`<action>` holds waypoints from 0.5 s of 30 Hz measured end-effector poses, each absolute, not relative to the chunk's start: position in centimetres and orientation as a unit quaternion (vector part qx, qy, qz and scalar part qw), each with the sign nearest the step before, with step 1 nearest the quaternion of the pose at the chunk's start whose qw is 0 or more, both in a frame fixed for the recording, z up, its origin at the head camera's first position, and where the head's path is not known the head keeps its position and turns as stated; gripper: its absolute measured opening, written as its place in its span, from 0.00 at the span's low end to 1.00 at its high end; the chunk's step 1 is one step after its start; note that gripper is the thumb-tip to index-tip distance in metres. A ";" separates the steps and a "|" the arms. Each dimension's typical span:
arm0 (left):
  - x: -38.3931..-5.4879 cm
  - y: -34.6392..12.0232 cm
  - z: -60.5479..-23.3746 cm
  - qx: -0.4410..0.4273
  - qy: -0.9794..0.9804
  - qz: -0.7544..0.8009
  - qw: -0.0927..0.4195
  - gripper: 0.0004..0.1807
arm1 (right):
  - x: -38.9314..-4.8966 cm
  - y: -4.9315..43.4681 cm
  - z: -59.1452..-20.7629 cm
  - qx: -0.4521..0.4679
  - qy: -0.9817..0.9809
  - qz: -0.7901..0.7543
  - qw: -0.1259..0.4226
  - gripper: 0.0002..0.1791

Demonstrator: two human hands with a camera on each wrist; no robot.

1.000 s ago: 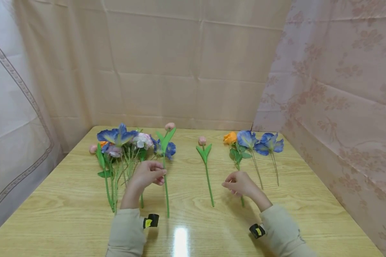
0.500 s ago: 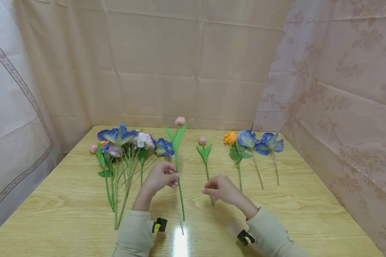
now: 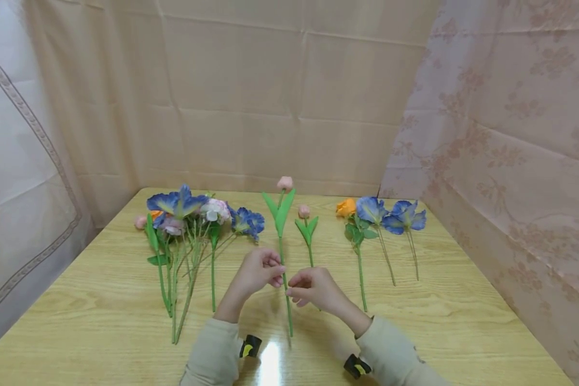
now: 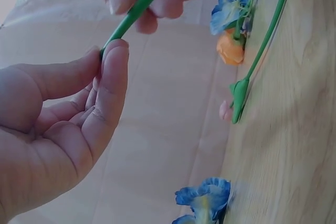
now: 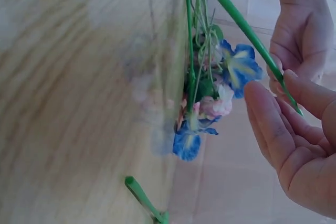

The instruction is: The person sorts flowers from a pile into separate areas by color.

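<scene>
A pink artificial tulip (image 3: 281, 214) is held up above the table, its green stem slanting down between both hands. My left hand (image 3: 260, 271) pinches this stem between thumb and forefinger, as the left wrist view shows with the left hand (image 4: 68, 114) close up. My right hand (image 3: 313, 289) is lower on the same stem. In the right wrist view, the stem (image 5: 252, 38) passes between the thumb and fingers of the right hand (image 5: 299, 140), which stand apart. A second pink tulip (image 3: 306, 230) lies just behind the right hand, its lower stem partly hidden.
On the left of the wooden table (image 3: 101, 321) lies a cluster of flowers, including a blue flower (image 3: 178, 203) and a white-pink one (image 3: 215, 210). To the right lie an orange flower (image 3: 346, 207) and two blue flowers (image 3: 405, 217). A beige curtain (image 3: 236, 96) hangs behind.
My left hand has carried the tulip rightward from beside the left cluster to the middle. My right hand has moved left from near the orange flower's stem to the held stem.
</scene>
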State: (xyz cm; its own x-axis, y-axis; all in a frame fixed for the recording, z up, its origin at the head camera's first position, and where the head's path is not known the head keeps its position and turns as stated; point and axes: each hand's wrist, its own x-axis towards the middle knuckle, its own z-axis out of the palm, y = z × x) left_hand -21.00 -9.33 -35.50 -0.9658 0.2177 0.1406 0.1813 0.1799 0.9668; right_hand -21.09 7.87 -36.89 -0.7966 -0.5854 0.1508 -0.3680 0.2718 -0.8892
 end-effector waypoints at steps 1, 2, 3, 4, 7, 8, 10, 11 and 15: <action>-21.0 -9.2 -35.5 0.131 0.770 0.625 0.011 0.04 | -21.1 7.8 -37.0 -0.299 0.789 -0.527 0.103 0.09; -21.0 -9.2 -35.4 0.130 0.771 0.624 0.011 0.04 | -21.0 7.8 -37.1 -0.298 0.786 -0.532 0.103 0.08; -20.9 -9.1 -35.4 0.130 0.771 0.623 0.010 0.04 | -21.0 7.7 -37.1 -0.298 0.784 -0.535 0.101 0.07; -21.0 -9.0 -35.4 0.129 0.773 0.621 0.009 0.04 | -21.0 7.7 -37.2 -0.296 0.783 -0.537 0.101 0.07; -21.0 -8.8 -35.5 0.121 0.781 0.613 0.011 0.04 | -21.0 7.7 -37.4 -0.298 0.779 -0.542 0.099 0.06; -21.0 -8.8 -35.6 0.119 0.783 0.611 0.012 0.04 | -21.1 7.8 -37.5 -0.303 0.776 -0.544 0.097 0.07; -21.0 -8.7 -35.6 0.117 0.786 0.607 0.012 0.04 | -21.1 7.9 -37.6 -0.320 0.769 -0.547 0.086 0.08; -21.0 -8.6 -35.6 0.118 0.786 0.607 0.012 0.04 | -21.1 7.9 -37.6 -0.323 0.767 -0.548 0.083 0.09; -21.1 -8.4 -35.7 0.125 0.784 0.608 0.007 0.04 | -21.1 7.9 -37.5 -0.318 0.775 -0.541 0.074 0.07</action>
State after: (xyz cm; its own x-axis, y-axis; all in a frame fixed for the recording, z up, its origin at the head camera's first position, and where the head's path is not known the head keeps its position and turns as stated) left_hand -21.11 -8.42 -35.72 -0.9688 0.2041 0.1406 0.1871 0.2304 0.9549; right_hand -21.05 7.89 -37.53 -0.7867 -0.5733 0.2290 -0.4129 0.2129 -0.8855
